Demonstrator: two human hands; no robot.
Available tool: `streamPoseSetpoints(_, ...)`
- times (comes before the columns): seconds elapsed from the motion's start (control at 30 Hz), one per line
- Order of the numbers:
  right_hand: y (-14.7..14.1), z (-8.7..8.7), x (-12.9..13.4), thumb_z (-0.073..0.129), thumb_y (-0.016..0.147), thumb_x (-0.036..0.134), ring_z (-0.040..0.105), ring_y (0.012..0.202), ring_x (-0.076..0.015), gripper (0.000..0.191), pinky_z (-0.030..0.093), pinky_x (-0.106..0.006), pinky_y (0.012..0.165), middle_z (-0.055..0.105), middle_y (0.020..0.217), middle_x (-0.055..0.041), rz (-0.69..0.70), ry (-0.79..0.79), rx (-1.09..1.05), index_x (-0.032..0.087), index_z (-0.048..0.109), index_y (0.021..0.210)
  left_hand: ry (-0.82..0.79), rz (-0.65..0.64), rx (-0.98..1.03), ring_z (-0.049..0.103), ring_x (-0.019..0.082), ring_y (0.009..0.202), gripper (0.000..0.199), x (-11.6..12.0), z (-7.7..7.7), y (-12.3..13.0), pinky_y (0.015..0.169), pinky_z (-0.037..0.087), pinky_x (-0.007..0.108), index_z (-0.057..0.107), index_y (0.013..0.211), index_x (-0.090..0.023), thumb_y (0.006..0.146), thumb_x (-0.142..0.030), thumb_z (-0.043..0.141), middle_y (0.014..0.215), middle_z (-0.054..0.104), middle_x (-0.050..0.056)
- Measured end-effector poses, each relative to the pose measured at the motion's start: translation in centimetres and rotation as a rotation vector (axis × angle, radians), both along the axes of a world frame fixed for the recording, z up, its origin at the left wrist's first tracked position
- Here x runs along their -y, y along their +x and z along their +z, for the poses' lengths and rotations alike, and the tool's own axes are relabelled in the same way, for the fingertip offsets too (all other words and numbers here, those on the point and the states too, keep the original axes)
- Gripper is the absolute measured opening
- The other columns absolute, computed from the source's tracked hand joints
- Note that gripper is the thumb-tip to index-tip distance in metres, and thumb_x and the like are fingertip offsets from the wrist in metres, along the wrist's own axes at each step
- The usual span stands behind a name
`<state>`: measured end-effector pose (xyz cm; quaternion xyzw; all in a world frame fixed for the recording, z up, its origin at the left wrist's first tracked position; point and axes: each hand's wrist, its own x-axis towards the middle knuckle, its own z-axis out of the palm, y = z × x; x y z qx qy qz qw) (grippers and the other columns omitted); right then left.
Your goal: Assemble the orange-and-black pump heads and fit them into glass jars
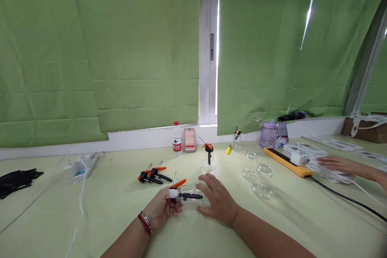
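Observation:
My left hand is closed round the black-and-orange spray head of a clear bottle, low over the table. A white covering wraps the thumb. The bottle lies on its side, with the black pump tube inside or along it. Curved round the bottle's base end is my right hand, wearing a ring. Just beyond, two loose spray heads lie at the left. Behind my right hand stands another clear bottle with a spray head fitted. Two clear bottles without heads stand to the right.
An orange-and-black power strip lies at the right, its cord crossing the table. Another person's hand rests on stacked white items. Farther back are a water bottle and purple jug. Black strips lie left.

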<state>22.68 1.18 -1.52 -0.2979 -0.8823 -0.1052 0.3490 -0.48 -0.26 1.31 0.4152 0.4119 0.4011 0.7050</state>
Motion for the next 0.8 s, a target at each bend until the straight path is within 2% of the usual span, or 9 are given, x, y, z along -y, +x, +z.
streamPoseSetpoints(0.1, -0.1, -0.1, 0.2, 0.065, 0.069, 0.038, 0.043, 0.115, -0.0319, 0.052, 0.038, -0.051, 0.098, 0.047, 0.124, -0.0144, -0.002, 0.057, 0.024, 0.021, 0.051, 0.116, -0.083, -0.004, -0.015, 0.059, 0.014, 0.048, 0.035, -0.1, -0.2, 0.1, 0.044, 0.043, 0.023, 0.057, 0.081, -0.013, 0.073, -0.047, 0.054, 0.065, 0.065, 0.006)
streamPoseSetpoints(0.17, -0.2, -0.1, 0.4, 0.063, 0.070, 0.036, 0.044, 0.114, -0.0315, 0.049, 0.038, -0.051, 0.097, 0.047, 0.123, -0.0130, -0.008, 0.075, 0.033, 0.023, 0.053, 0.116, -0.128, 0.013, -0.084, 0.055, 0.013, 0.042, 0.046, -0.3, -0.3, 0.2, 0.039, 0.039, 0.022, 0.057, 0.074, -0.013, 0.075, -0.058, 0.048, 0.060, 0.063, 0.006)
streamPoseSetpoints(0.3, -0.3, -0.1, 0.7, 0.062, 0.070, 0.034, 0.044, 0.112, -0.0319, 0.048, 0.039, -0.050, 0.094, 0.049, 0.121, -0.0115, -0.011, 0.090, 0.040, 0.025, 0.053, 0.116, -0.073, 0.059, -0.211, 0.034, 0.007, 0.027, 0.052, -0.4, -0.4, 0.6, 0.029, 0.024, 0.020, 0.050, 0.060, -0.018, 0.073, -0.067, 0.044, 0.042, 0.051, -0.002)
streamPoseSetpoints(0.43, -0.3, -0.1, 0.8, 0.063, 0.068, 0.034, 0.046, 0.109, -0.0333, 0.049, 0.042, -0.050, 0.090, 0.050, 0.119, -0.0136, -0.018, 0.133, 0.038, 0.023, 0.054, 0.115, -0.006, 0.125, -0.257, 0.022, 0.006, 0.025, 0.050, 0.0, -0.2, 1.1, 0.029, 0.021, 0.020, 0.044, 0.056, -0.021, 0.074, -0.067, 0.041, 0.035, 0.043, -0.006)
streamPoseSetpoints(0.6, -0.3, 0.0, 0.6, 0.061, 0.070, 0.034, 0.046, 0.109, -0.0327, 0.045, 0.043, -0.050, 0.089, 0.051, 0.118, -0.0139, -0.027, 0.174, 0.041, 0.022, 0.055, 0.114, 0.044, 0.167, -0.231, 0.021, 0.005, 0.026, 0.047, 0.3, 0.2, 1.5, 0.030, 0.022, 0.020, 0.043, 0.058, -0.021, 0.076, -0.065, 0.041, 0.035, 0.041, -0.007)
streamPoseSetpoints(0.8, 0.0, 0.0, 0.4, 0.060, 0.073, 0.032, 0.046, 0.111, -0.0317, 0.039, 0.042, -0.051, 0.090, 0.052, 0.119, -0.0117, 0.003, 0.092, 0.012, 0.025, 0.056, 0.111, 0.054, 0.193, -0.227, 0.021, 0.004, 0.027, 0.044, 0.4, 0.2, 1.5, 0.032, 0.023, 0.019, 0.047, 0.063, -0.020, 0.076, -0.061, 0.043, 0.040, 0.041, -0.009)
